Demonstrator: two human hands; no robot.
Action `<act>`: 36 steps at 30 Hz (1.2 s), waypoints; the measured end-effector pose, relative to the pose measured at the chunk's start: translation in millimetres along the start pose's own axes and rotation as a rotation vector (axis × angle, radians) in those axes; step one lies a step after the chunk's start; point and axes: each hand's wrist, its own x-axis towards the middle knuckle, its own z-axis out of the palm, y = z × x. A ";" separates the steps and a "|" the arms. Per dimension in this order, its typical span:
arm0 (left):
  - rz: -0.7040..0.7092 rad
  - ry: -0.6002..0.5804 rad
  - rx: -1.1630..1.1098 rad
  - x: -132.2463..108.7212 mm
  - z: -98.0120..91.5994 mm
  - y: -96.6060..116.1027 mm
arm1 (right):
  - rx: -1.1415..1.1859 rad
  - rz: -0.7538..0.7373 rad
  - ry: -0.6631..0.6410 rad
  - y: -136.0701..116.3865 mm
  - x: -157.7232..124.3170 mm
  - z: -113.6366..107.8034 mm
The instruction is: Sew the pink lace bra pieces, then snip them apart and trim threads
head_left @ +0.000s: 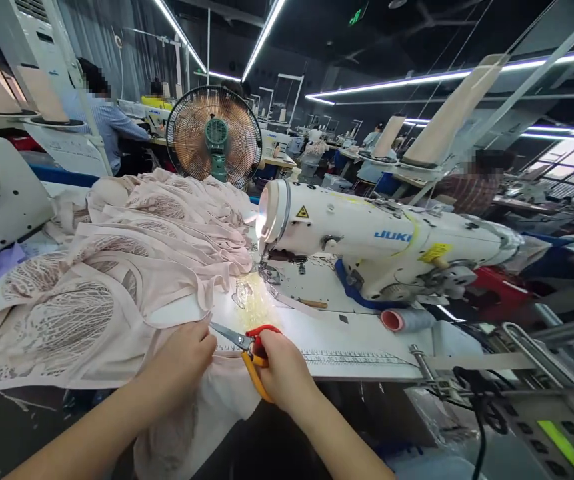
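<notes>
My right hand (pixel 287 370) is closed round the red and orange handles of a pair of scissors (pixel 241 341). The blades point left and reach close to the fingertips of my left hand (pixel 185 350). With closed fingers, my left hand pinches the edge of a pale pink lace garment (pixel 201 400) that hangs over the table's front edge. A large heap of pale pink lace garments (pixel 131 260) covers the left side of the table. Whether the blades touch the fabric, I cannot tell.
A white sewing machine (pixel 347 233) stands right of the heap, its lamp lit. A ruler strip (pixel 347 358) runs along the table's front edge. A thread spool (pixel 407 320) lies at the right. Behind the heap stands a fan (pixel 215 137); a person in a striped shirt (pixel 117 127) sits beyond.
</notes>
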 end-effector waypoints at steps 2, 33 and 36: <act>0.004 -0.044 0.011 2.2 -3.2 1.0 | 0.018 -0.007 0.010 -2.2 1.1 -0.7; -0.022 -0.148 -0.707 -96.3 37.6 61.4 | 1.068 0.422 -0.330 -0.2 -131.0 9.1; 0.074 -0.121 -0.653 -87.1 40.2 77.0 | 1.021 0.403 -0.325 -2.3 -133.0 7.9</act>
